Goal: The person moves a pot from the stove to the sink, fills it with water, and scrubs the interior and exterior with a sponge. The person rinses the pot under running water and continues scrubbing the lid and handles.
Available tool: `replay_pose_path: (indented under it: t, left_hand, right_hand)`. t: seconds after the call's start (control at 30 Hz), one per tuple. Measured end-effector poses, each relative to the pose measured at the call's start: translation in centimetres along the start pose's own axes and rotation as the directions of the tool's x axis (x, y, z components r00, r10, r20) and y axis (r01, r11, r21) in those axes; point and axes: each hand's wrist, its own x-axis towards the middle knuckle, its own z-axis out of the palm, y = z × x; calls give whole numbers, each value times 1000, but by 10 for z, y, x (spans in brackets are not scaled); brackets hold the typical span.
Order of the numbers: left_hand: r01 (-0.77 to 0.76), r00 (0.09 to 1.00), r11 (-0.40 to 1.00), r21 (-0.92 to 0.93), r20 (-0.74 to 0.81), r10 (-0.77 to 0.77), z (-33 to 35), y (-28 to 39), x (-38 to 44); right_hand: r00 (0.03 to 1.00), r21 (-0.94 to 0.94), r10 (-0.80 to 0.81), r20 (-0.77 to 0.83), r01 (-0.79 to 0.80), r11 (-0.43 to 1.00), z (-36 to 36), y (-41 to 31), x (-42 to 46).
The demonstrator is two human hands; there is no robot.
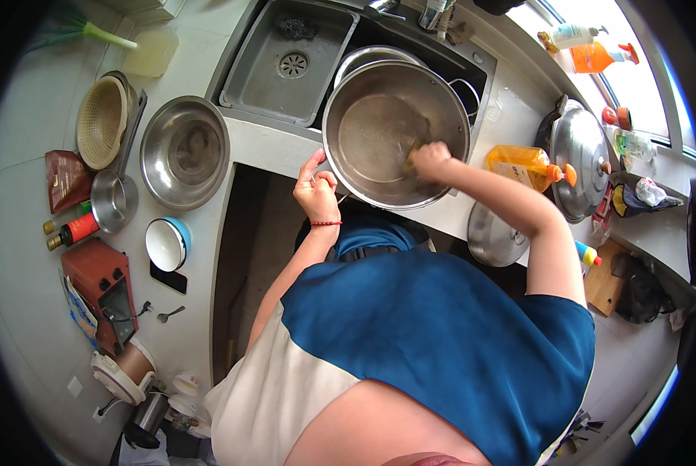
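Note:
A large stainless-steel pot [377, 131] rests tilted over the right sink basin and the counter's front edge, its inside turned toward me. My left hand [316, 195] is at the pot's left side, fingers against its outer rim and a red bead bracelet on the wrist. Inside the pot, my right hand [432, 160] presses a yellowish-green cleaning pad [411, 156] to the lower right wall. Most of the pad is hidden under the fingers. A wire handle [467, 96] sticks out at the pot's right. Behind the pot shows the rim of another metal vessel [377, 52].
Left of the pot is a sink basin [255, 87] with a dark scourer [297, 28]. A steel bowl [185, 152] and a saucepan [114, 201] stand on the left counter. To the right are an orange soap bottle [517, 163], a pot lid [493, 233] and a lidded pan [581, 157].

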Motion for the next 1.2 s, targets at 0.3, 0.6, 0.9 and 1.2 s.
replay_pose_path:
  t: [0.3,0.6,0.9,1.2]
  left_hand:
    - [2,1000,998,56,2,-2,-5,-1,0]
    - [34,999,999,9,-12,-34,1,2,3]
    - [64,997,997,-42,33,-63,6,8,0]
    - [81,997,994,-77,16,-80,9,10,2]
  right_hand:
    - [912,-365,30,-409,-194,911,-29,43,-39]
    - [852,125,-117,-510,208,970,5,15,-106]
    - [728,383,-181,-661,534,754,-7,72,-94]
    - [734,174,-349,-582,532,828,-14,85,-102]
